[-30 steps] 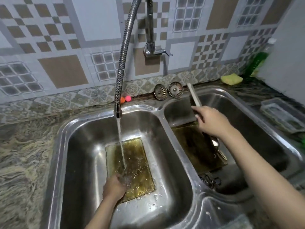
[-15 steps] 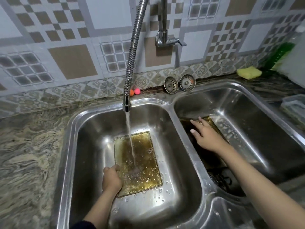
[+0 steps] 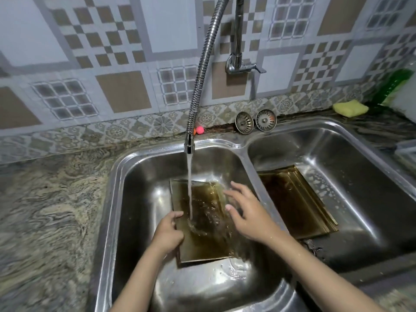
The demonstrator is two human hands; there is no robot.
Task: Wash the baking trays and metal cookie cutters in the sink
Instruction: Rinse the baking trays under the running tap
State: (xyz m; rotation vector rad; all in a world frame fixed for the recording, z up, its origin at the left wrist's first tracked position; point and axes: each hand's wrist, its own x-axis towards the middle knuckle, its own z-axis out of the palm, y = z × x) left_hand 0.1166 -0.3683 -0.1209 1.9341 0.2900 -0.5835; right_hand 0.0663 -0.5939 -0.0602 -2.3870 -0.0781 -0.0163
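Note:
A brownish baking tray (image 3: 202, 244) lies in the left basin (image 3: 139, 199) under water running from the flexible tap (image 3: 189, 145). My left hand (image 3: 167, 233) grips the tray's left edge, thumb on top. Over the tray's right side hovers my right hand (image 3: 247, 212), fingers spread and straight, holding nothing. A stack of more brown trays (image 3: 295, 206) rests in the right basin (image 3: 351, 181). Dark metal pieces (image 3: 315, 249) lie just in front of that stack; they are too dim to identify.
Two sink strainers (image 3: 244, 122) lean against the wall behind the basins. A yellow sponge (image 3: 350, 108) and a green bottle (image 3: 396, 86) sit at the back right. A clear container (image 3: 407, 149) stands on the right counter. Marbled counter (image 3: 49, 210) spreads left.
My right hand let go of a utensil in the right basin, then crossed over the divider to above the tray in the left basin. My left hand kept holding the tray.

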